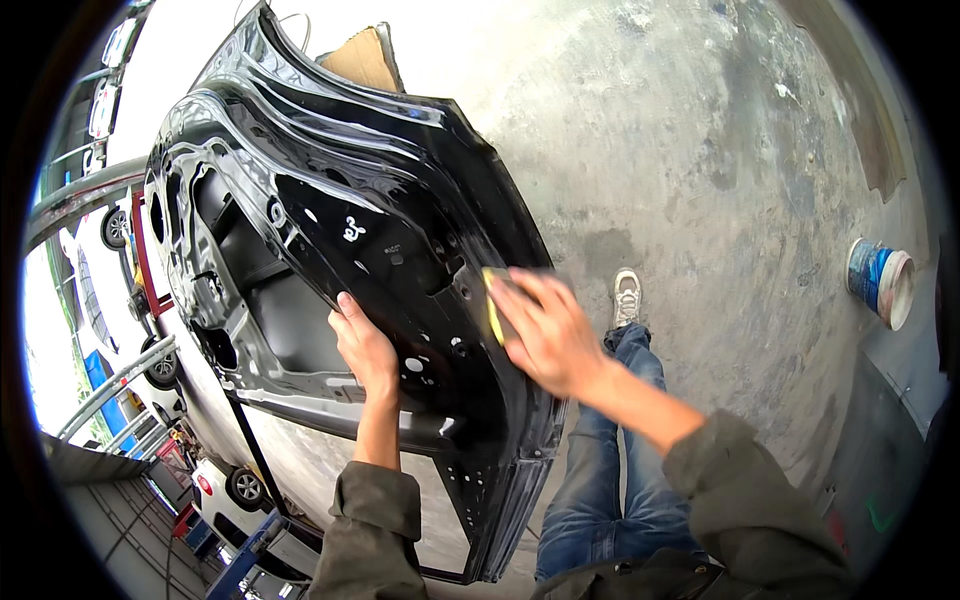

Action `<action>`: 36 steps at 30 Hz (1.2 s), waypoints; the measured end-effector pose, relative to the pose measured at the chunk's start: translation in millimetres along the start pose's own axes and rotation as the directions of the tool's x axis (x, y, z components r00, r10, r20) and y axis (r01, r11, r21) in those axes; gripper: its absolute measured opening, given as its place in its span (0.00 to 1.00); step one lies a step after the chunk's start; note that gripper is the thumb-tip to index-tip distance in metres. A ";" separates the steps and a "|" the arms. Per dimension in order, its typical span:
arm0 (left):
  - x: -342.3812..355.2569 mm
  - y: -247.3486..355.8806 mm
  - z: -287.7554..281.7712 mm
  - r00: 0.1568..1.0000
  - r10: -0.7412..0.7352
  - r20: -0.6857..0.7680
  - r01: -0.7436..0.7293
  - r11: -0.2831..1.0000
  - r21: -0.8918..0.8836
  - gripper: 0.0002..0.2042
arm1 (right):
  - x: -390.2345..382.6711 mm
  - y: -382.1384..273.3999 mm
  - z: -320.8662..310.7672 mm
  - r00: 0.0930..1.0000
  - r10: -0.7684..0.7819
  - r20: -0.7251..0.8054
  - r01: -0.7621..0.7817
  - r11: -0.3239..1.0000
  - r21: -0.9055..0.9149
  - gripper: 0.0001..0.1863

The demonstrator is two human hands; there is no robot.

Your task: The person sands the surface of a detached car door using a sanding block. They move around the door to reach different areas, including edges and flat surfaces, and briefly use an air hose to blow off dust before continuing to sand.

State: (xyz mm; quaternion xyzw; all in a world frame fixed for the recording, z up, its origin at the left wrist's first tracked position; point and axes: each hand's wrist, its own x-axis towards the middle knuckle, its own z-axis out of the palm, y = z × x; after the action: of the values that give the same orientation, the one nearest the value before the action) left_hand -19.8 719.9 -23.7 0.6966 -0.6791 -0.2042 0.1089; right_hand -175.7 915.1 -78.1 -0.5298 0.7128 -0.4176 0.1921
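A black car door point(390, 220) fills the middle of the view, its inner side with cut-outs and holes facing me. My left hand point(362, 348) grips an inner edge of the door, thumb uppermost, left of centre. My right hand point(550, 330) holds a thin pad with a yellow face point(494, 305) against the door's right-hand border, slightly blurred; its fingertips lie over the pad, hiding part of it.
Behind the door's top is cardboard point(355, 58). A paint-stained bucket point(880, 285) stands at right on the concrete floor point(700, 150). A black stand leg point(250, 450) shows below the door. White cars point(230, 490) and metal railings line the left.
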 end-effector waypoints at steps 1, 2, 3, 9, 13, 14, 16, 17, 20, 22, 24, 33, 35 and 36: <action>-0.8 0.5 -2.3 1.000 -0.017 0.017 0.017 1.000 0.005 0.33 | -22.3 -8.0 -5.0 0.999 0.024 0.043 -0.024 1.000 0.007 0.38; -0.8 0.9 -2.7 0.999 -0.035 0.038 0.035 0.999 0.012 0.33 | -39.8 -13.9 -14.8 0.997 0.020 0.072 -0.022 0.999 0.031 0.38; -0.4 -0.4 -2.5 1.000 -0.019 0.023 0.019 1.000 -0.001 0.33 | -50.3 -19.0 -24.0 0.993 0.023 0.116 -0.031 0.997 0.068 0.38; -4.6 -0.2 -1.3 1.000 0.012 -0.006 -0.012 1.000 -0.027 0.31 | -31.9 0.7 -59.3 0.601 0.741 0.301 -0.767 0.428 0.478 0.19; -3.5 -0.1 -0.8 1.000 0.020 -0.014 -0.020 1.000 -0.007 0.29 | -6.5 27.8 -52.4 0.576 0.682 0.451 -0.522 -0.118 0.845 0.17; -3.6 2.2 -2.7 1.000 0.006 -0.004 -0.006 1.000 -0.005 0.29 | 0.5 25.1 -51.2 0.591 0.638 0.494 -0.570 -0.104 0.815 0.18; -5.1 9.4 -0.7 1.000 0.013 -0.005 -0.013 0.999 -0.036 0.28 | 5.6 22.9 -51.7 0.608 0.560 0.563 -0.649 -0.058 0.759 0.20; -5.2 11.7 1.1 1.000 0.018 -0.005 -0.018 0.998 -0.052 0.28 | 2.0 26.7 -42.1 0.664 0.526 0.532 -0.649 0.052 0.759 0.24; -4.4 3.9 0.1 1.000 0.014 -0.007 -0.014 0.998 -0.055 0.27 | 3.0 12.4 -40.9 0.604 0.708 0.366 -0.731 0.309 0.609 0.19; -4.6 3.4 -0.7 0.999 -0.027 0.018 0.029 0.996 -0.079 0.26 | -16.8 -2.7 -34.4 0.566 0.789 0.239 -0.776 0.411 0.479 0.15; -5.5 5.3 -1.8 0.998 -0.053 0.044 0.057 0.993 -0.099 0.26 | -37.6 -23.5 -19.4 0.570 0.798 0.196 -0.791 0.468 0.395 0.17; -4.8 0.8 -0.9 0.996 -0.076 0.051 0.081 0.992 -0.093 0.26 | 51.5 -3.4 25.6 0.773 0.597 -0.215 -0.535 0.796 0.284 0.10; -5.8 4.4 -3.4 0.988 -0.129 0.079 0.136 0.987 -0.085 0.26 | 86.1 13.3 31.2 0.806 0.553 -0.212 -0.479 0.819 0.315 0.11; -5.6 2.5 -3.8 0.992 -0.110 0.065 0.115 0.991 -0.075 0.27 | 108.3 19.1 31.6 0.809 0.551 -0.207 -0.478 0.820 0.314 0.11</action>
State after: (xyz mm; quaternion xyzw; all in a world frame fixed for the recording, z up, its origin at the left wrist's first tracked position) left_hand -20.5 724.9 -18.4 0.7225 -0.6332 -0.2577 0.1035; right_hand -204.0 805.3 -93.4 -0.2203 0.7927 -0.5070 0.2570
